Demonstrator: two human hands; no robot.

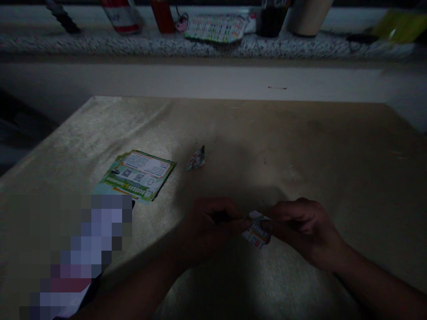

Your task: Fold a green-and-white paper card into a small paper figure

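Note:
Between my two hands is a small folded piece of printed paper (256,236), held above the near part of the table. My left hand (210,226) pinches its left edge between thumb and finger. From the other side, my right hand (303,231) grips its upper right edge the same way. Farther off on the table stands a small folded paper shape (196,159) with a pointed tip. To its left lies a stack of green and white printed leaflets (143,175).
A pixelated, blurred-out object (90,249) lies at the near left, beside my left forearm. Behind the table (333,146), a speckled stone ledge (150,46) carries a red-and-white container (120,15), a red bottle (163,17), a patterned packet (215,29), a dark cup (271,18) and a yellow item (400,26).

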